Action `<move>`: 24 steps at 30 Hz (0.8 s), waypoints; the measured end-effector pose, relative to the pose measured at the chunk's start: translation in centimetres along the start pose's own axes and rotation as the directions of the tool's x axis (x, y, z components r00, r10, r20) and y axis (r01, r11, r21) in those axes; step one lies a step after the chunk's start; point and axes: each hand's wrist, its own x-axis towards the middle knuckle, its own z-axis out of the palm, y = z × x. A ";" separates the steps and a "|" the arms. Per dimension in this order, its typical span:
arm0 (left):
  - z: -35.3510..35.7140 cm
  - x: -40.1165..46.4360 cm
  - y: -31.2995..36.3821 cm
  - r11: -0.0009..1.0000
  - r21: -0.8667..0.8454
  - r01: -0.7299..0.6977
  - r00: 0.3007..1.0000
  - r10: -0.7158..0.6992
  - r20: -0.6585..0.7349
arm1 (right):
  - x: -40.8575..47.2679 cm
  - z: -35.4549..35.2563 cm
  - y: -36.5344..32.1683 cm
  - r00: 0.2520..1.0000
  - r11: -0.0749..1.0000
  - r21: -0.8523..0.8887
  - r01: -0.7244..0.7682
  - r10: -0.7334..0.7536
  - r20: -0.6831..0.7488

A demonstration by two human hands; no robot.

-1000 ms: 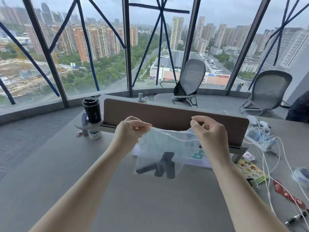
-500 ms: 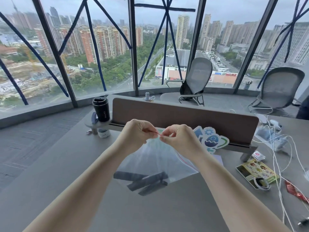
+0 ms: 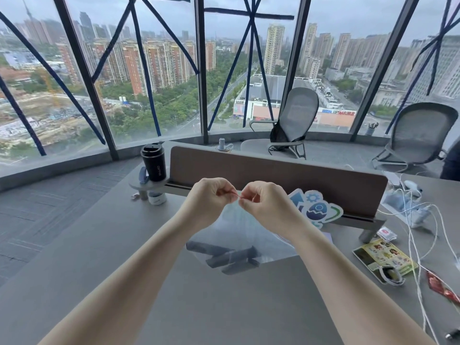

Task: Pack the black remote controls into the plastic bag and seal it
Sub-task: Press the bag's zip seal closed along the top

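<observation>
A clear plastic bag (image 3: 239, 227) hangs above the grey table (image 3: 112, 245), its bottom resting near the table surface. Three black remote controls (image 3: 230, 257) lie inside it at the bottom, overlapping one another. My left hand (image 3: 211, 197) and my right hand (image 3: 263, 202) pinch the bag's top strip at the same spot, fingertips nearly touching. A thin red line of the seal shows between the fingertips. The right part of the bag's top edge is hidden behind my right wrist.
A brown desk divider (image 3: 273, 175) stands just behind the hands, with a black coffee cup (image 3: 153, 161) at its left end. A blue-and-green sticker (image 3: 316, 207), a printed card (image 3: 383, 255), white cables (image 3: 423, 235) and a red wrapper (image 3: 440, 290) lie to the right.
My hands were apart, stretching the bag's opening wide. They came together at the left end of the top strip, and the bag swung so the remotes lie lower and leftward.
</observation>
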 end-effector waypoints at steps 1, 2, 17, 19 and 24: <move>0.2 0.1 0.0 1.000 0.026 -0.010 1.000 0.011 -0.008 | 0.0 0.0 0.0 1.000 0.999 -0.030 0.012 -0.012 -0.009; 0.4 0.1 0.0 0.998 0.061 -0.017 1.000 0.019 -0.017 | 0.0 0.1 0.0 1.000 0.998 -0.062 0.024 -0.025 -0.016; -3.7 -0.4 -6.2 0.997 -0.046 0.055 0.935 -0.068 -0.349 | -1.6 1.6 3.3 0.996 0.909 -0.410 0.076 -0.088 -0.011; -4.9 -0.5 -7.4 0.994 -0.078 0.078 0.925 -0.101 -0.366 | -1.5 2.4 3.4 0.997 0.900 -0.430 0.073 -0.075 0.014; -7.2 -0.9 -10.4 0.974 -0.185 0.130 0.921 -0.188 -0.342 | -0.3 5.0 2.5 0.996 0.906 -0.416 0.080 -0.059 0.062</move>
